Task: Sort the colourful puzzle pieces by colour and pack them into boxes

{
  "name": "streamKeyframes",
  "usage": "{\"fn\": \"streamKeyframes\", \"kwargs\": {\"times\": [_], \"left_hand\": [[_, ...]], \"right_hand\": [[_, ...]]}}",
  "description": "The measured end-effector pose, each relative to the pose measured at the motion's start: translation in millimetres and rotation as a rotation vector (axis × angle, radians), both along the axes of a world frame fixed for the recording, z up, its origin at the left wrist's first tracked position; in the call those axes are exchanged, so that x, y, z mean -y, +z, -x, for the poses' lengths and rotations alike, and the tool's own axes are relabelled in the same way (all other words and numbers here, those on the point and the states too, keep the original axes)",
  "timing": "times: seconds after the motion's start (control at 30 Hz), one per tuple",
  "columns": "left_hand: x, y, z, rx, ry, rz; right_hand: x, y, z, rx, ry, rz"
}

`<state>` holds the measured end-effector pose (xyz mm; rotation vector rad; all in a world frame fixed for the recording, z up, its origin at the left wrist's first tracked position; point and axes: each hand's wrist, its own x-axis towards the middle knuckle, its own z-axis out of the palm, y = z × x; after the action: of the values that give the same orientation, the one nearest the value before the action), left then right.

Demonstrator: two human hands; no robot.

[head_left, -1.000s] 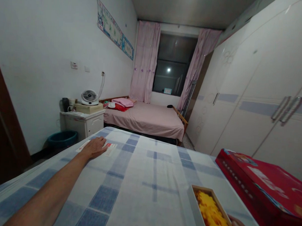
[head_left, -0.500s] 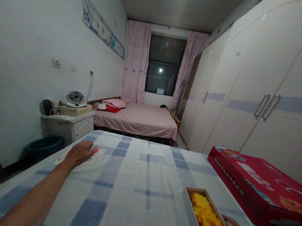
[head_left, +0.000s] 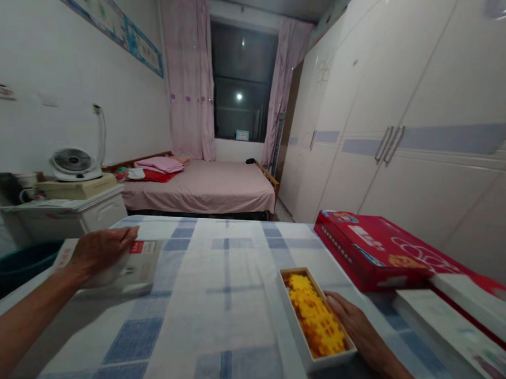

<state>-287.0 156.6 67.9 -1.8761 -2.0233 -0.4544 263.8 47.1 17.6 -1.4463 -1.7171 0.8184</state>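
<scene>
My left hand [head_left: 103, 250] is closed on a flat white printed sheet or booklet [head_left: 143, 268] with a red label. The sheet looks raised off the tablecloth, with shadow below it; its printing is too small to read. At the right, my right hand [head_left: 354, 322] grips the right wall of a narrow, open white box [head_left: 331, 360]. Small yellow plastic-looking pieces [head_left: 314, 318] fill the box, several with notched edges and holes. The fingertips of the right hand are partly hidden behind the box wall.
A blue-and-white checked tablecloth [head_left: 179, 331] covers the table. To the right lie a large red box [head_left: 376, 245] and white boxes or lids [head_left: 452, 321]. Past the table stand a bed [head_left: 211, 182], a wardrobe [head_left: 362, 177] and a cabinet with a fan [head_left: 76, 164].
My left hand has closed on the white sheet and lifted it slightly. My right hand now shows more fully on the box. The view has turned right, bringing the white boxes into sight.
</scene>
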Motion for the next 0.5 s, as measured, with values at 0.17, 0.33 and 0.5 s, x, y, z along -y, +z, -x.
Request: {"fn": "streamKeyframes", "kwargs": {"times": [0.17, 0.33, 0.5], "left_hand": [[45.2, 37.7, -117.9, -0.220, -0.263, -0.126], [102.5, 43.1, -228.4, -0.086, -0.821, -0.278], [136.6, 37.1, -302.3, -0.049, -1.017, -0.253]], "right_hand": [[3.3, 21.9, 1.2, 0.038, -0.171, -0.100], [41.1, 73.2, 1.7, -0.021, -0.145, -0.203], [102.0, 91.5, 41.8, -0.024, 0.145, -0.037]]}}
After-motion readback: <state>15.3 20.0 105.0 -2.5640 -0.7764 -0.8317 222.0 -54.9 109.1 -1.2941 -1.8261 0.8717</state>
